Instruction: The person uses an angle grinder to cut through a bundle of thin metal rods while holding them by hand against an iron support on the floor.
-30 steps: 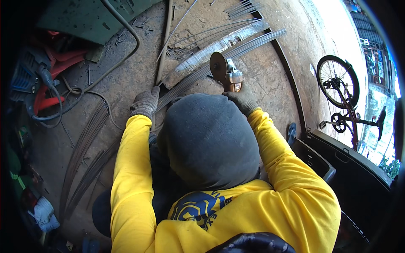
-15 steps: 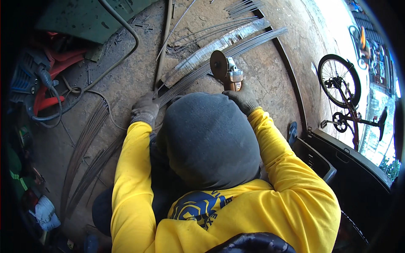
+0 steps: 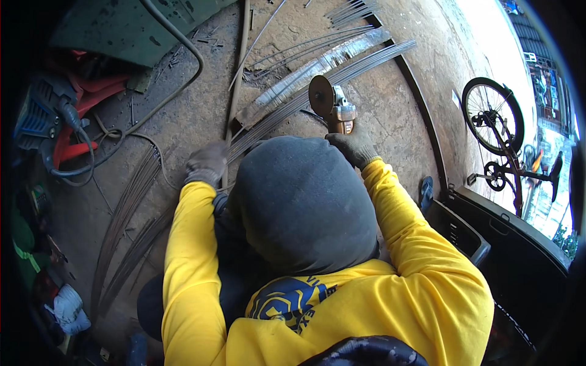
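Observation:
My right hand [image 3: 354, 146], in a grey work glove, is wrapped round the body of an angle grinder [image 3: 343, 116]. The grinder's dark round disc [image 3: 321, 96] stands raised beside a bundle of thin metal rods [image 3: 360, 64]. At the left end of that bundle is my left hand [image 3: 207, 162], also gloved, with its fingers curled and slightly blurred. Whatever it may hold cannot be made out. A long flat metal bar [image 3: 317, 72] lies alongside the rods. The dark grey hood in the middle hides the near part of the bundle.
More thin rods [image 3: 125, 226] lie on the floor at left. A blue and red machine [image 3: 46, 116] with cables stands beyond them, near a green panel [image 3: 128, 30]. A hose [image 3: 237, 73] crosses the floor. At right are a dark metal rail [image 3: 421, 104], a crate [image 3: 458, 229] and a bicycle [image 3: 494, 122].
My left hand has pulled back slightly to the left and nearer, away from the bar's end. The grinder in my right hand has shifted a little to the right.

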The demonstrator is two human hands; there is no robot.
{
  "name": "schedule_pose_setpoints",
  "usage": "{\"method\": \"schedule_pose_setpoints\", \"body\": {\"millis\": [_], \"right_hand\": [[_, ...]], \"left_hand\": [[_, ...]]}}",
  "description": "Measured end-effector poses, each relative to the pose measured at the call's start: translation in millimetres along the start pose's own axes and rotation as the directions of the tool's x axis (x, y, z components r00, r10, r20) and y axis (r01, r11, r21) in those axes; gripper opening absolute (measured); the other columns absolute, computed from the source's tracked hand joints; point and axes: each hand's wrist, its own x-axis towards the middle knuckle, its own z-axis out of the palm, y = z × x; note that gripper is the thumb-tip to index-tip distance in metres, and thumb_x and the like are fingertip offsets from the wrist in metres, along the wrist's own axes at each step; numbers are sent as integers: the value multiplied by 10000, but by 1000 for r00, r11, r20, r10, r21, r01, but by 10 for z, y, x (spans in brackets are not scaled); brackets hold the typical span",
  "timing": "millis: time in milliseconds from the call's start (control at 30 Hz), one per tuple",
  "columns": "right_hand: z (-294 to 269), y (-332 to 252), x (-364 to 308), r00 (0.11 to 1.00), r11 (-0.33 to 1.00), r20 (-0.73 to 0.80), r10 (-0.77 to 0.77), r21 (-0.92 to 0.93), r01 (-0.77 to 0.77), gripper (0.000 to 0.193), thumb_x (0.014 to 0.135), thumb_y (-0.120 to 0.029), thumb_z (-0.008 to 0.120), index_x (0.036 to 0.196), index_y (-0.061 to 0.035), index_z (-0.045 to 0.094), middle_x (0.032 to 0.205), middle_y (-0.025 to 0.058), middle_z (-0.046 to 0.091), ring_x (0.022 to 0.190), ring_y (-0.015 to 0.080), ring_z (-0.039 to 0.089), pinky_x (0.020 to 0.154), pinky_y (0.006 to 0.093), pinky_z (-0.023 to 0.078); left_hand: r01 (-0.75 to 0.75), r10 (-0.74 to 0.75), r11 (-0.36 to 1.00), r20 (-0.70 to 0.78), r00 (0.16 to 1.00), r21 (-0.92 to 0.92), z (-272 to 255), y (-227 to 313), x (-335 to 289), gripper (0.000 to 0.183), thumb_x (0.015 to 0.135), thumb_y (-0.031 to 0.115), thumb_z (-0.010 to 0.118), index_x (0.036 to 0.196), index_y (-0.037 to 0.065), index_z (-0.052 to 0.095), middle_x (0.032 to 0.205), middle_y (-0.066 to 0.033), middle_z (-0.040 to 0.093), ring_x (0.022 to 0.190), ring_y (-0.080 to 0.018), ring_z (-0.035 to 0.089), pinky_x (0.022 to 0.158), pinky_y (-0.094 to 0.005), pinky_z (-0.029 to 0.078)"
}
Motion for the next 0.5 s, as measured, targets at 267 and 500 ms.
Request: {"method": "schedule_pose_setpoints", "body": {"millis": [267,500], "right_hand": [[40,107,71,998,998,-3,-61,11,61,801,670,-373,908,1326,-27,607,1209,191,719,1101,326,702,989,437,546],[20,-100,-12,998,997,14,-66,-32,67,818,656,-404,904,1324,-35,609,1197,186,724,1093,329,705,985,434,547]], "left_hand": [[220,-223,972,-26,974,-81,15,-63,-199,362,962,291,633,1283,129,676,1295,-210,690,1229,-439,642,1054,-518,501],[100,-99,995,-86,991,15,810,-1279,67,358,966,258,615,1295,137,687,1259,-214,703,1211,-413,655,1023,-507,528]]}}
